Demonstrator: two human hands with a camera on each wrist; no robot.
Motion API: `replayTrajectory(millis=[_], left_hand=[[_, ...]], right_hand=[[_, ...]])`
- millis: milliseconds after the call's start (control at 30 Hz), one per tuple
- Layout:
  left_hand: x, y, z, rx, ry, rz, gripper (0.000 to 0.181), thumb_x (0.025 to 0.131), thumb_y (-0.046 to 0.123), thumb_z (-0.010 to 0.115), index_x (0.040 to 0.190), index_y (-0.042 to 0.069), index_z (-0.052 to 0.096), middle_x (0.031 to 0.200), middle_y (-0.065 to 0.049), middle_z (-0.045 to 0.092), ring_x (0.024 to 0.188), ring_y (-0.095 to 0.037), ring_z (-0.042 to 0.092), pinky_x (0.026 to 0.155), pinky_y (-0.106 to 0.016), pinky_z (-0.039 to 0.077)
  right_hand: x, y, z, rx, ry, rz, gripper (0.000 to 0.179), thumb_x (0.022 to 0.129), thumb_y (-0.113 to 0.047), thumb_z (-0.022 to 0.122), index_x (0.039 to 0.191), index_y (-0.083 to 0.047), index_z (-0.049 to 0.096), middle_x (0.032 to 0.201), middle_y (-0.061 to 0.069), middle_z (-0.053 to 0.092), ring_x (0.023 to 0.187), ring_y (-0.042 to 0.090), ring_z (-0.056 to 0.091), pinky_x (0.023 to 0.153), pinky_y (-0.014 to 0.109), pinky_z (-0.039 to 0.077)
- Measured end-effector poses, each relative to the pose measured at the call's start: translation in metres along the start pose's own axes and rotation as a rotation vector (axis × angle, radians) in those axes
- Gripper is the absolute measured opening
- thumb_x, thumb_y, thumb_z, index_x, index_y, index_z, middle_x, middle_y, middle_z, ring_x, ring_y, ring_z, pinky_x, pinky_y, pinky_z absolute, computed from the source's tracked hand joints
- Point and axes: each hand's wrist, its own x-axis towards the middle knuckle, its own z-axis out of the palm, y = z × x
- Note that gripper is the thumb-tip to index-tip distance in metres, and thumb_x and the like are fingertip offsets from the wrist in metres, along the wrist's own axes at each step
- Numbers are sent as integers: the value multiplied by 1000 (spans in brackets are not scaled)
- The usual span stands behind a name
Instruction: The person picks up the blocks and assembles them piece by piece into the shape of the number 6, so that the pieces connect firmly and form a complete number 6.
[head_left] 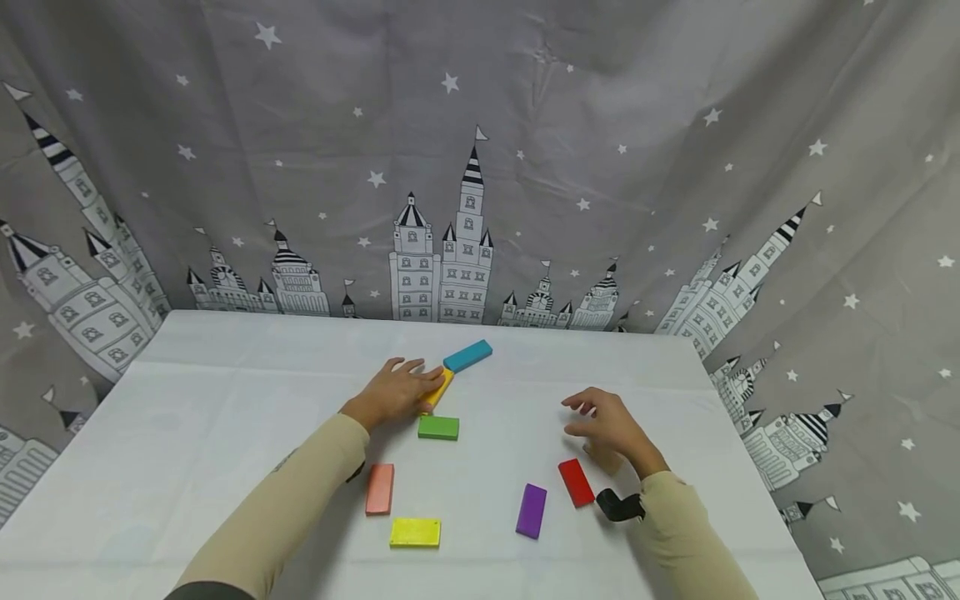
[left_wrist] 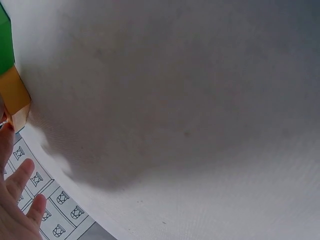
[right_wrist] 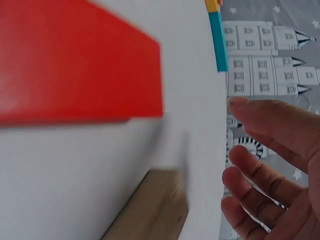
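Note:
My left hand (head_left: 397, 392) pinches an orange-yellow block (head_left: 442, 388), with thumb and finger on its sides and the other fingers spread. Its near end lies by a green block (head_left: 438, 428), its far end by a blue block (head_left: 468, 355); together they form a bent line. In the left wrist view, the orange block (left_wrist: 15, 92) sits against the green one (left_wrist: 5, 42). Off to the right, my right hand (head_left: 609, 423) hovers with loosely bent fingers, holding nothing. Partly hidden below it is a plain wooden block (head_left: 604, 458), and a red block (head_left: 576, 483) lies nearer me.
A purple block (head_left: 531, 511) lies left of the red one. Toward the front left are a salmon block (head_left: 379, 489) and a yellow block (head_left: 415, 533). The white table (head_left: 247, 375) ends at a grey castle-print curtain (head_left: 555, 108). A black strap end (head_left: 619, 506) hangs at the right wrist.

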Motion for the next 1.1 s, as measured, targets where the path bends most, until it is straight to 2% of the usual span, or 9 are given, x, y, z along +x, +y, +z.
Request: replayTrajectory(millis=[267,433,567,833,1100], left_hand=[[3,5,-2,-3,9,20,61,94,38,58,148,15,39,154,-1,35,140,-36,30,112,-57,21],[2,3,-2,-14,-10,0,62,94,38,58,148,17,39,154,0,35,140,-35,29,112,-57,20],[0,2,-2,-12,1,5,62,93,39,59,148,16,40,153,-1,36,140,-36,30,112,-57,21],[-1,2,-3,-3,6,4,62,93,40,58,148,16,40,153,-1,36,140,-36,30,112,-57,21],[-1,3,-3,-8,1,-2,62,93,40,57,148,16,40,154,-2,35,140,-36,29,112,-58,20]], right_hand=[[-27,20,-8,-26,-5,73,37,76,-12,82,111,-7,70,97,3,63,87,19,54,73,33,47],[-36,27,-5,-17,16,92,39,75,-13,83,111,-7,69,93,2,59,86,19,52,71,31,46],[-43,30,-2,-19,35,103,39,74,-10,83,110,-6,69,92,3,59,84,19,52,71,31,46],[-47,36,1,-33,28,122,40,73,-5,82,110,-7,68,92,3,61,83,18,52,71,31,47],[-45,37,0,-33,14,89,37,73,-5,82,108,-7,69,90,2,61,81,18,52,70,30,47]])
